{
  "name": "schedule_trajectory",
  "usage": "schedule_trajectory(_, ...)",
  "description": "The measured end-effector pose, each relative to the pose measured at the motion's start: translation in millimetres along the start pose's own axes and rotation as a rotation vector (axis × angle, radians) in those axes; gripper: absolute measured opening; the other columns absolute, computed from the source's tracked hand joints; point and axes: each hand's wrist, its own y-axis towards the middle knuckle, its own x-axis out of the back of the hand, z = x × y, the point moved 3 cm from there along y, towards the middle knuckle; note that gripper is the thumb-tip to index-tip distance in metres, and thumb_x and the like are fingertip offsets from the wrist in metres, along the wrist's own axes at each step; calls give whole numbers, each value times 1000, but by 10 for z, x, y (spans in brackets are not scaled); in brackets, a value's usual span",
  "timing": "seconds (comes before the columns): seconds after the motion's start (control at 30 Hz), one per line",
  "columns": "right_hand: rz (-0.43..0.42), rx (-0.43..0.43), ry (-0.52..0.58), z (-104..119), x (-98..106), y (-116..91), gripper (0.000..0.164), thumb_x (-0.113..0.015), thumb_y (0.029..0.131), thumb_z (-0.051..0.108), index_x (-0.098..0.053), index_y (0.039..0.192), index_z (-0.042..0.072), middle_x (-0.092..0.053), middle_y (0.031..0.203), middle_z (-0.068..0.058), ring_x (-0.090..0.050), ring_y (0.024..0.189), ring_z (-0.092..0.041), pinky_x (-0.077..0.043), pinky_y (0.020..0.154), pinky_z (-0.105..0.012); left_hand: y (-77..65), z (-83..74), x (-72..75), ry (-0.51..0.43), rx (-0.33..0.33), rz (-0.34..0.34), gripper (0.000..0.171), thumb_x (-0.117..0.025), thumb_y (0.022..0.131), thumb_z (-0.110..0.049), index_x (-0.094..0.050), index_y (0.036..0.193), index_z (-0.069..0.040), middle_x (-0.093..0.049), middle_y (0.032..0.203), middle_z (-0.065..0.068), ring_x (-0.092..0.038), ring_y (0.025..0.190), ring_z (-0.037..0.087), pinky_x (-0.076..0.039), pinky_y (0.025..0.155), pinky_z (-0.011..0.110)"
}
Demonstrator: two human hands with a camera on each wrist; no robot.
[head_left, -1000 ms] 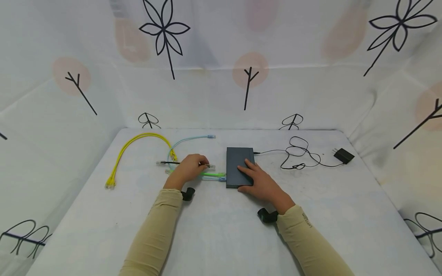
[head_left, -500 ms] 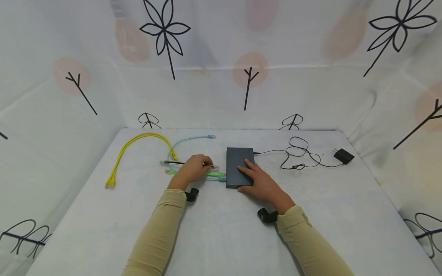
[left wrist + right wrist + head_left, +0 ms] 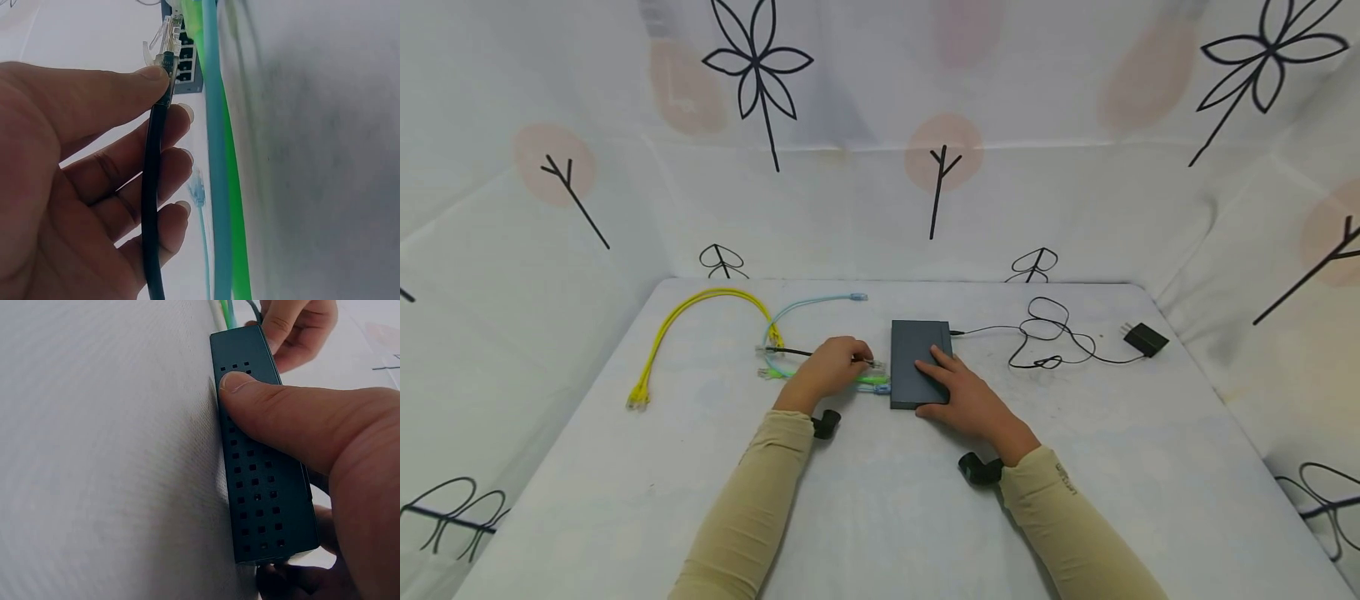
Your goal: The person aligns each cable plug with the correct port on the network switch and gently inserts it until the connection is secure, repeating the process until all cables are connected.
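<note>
A dark grey network switch point(image 3: 913, 358) lies flat mid-table, its row of ports facing left. My right hand point(image 3: 966, 396) holds it, fingers spread on top and thumb point(image 3: 269, 406) against the perforated near side. To the left, my left hand point(image 3: 829, 371) pinches a black Ethernet cable point(image 3: 153, 162) just behind its clear plug point(image 3: 167, 36). That plug points at the ports, close to the switch; the left wrist view leaves contact unclear. Nearer the front, a green cable point(image 3: 872, 380) and a light blue cable point(image 3: 882, 389) run into the switch.
Two yellow cables point(image 3: 688, 298) curve at the far left. The light blue cable's loose plug point(image 3: 858, 297) lies behind the left hand. From the switch's right side a thin black cord point(image 3: 1052, 337) runs in loops to a power adapter point(image 3: 1146, 340).
The left hand has moved right, carrying the black cable's plug closer to the switch. The right hand and the switch have stayed in place.
</note>
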Motion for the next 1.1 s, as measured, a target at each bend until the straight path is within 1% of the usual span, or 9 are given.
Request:
schedule_trajectory(0.27,1,0,-10,29,14,-5,78,-73,83,46,-38,150,26,-15,163,-7,-15,148,-41,-32,110,-61,2,-62,-12,16,1,23,20,-58,97,-16,-70,113,-12,-68,109,5,-62,103,21,-51,90,37)
schedule_trajectory(0.4,5,-8,-6,43,25,-9,78,-73,83,46,-37,150,27,-14,164,-6,-14,149,-39,-31,111,-60,-7,-62,-17,11,10,29,20,-58,97,-17,-70,113,-12,-68,110,5,-63,103,21,-51,90,37)
schedule_trajectory(0.53,7,-6,-11,45,28,-11,79,-73,83,47,-37,150,27,-14,164,-6,-14,148,-40,-32,110,-61,0,-35,-51,4,9,37,19,-59,97,-17,-70,112,-12,-68,109,4,-63,103,20,-51,90,36)
schedule_trajectory(0.77,11,-9,-16,26,15,-1,78,-72,84,47,-36,151,27,-14,164,-6,-14,148,-41,-31,110,-61,11,-6,-93,-30,-2,11,18,-60,96,-17,-70,110,-12,-70,105,4,-64,99,19,-52,88,37)
schedule_trajectory(0.97,13,-8,-16,23,15,-1,79,-72,84,48,-37,151,27,-14,164,-7,-14,148,-41,-31,109,-62,3,23,-113,-56,8,7,18,-60,97,-18,-70,110,-13,-69,104,3,-64,97,18,-51,88,36)
schedule_trajectory(1.1,7,1,-12,24,18,-9,78,-73,83,47,-37,150,26,-15,163,-8,-15,148,-42,-31,109,-62,2,35,-127,-78,29,8,17,-59,97,-19,-69,111,-15,-69,105,2,-63,98,17,-51,88,37)
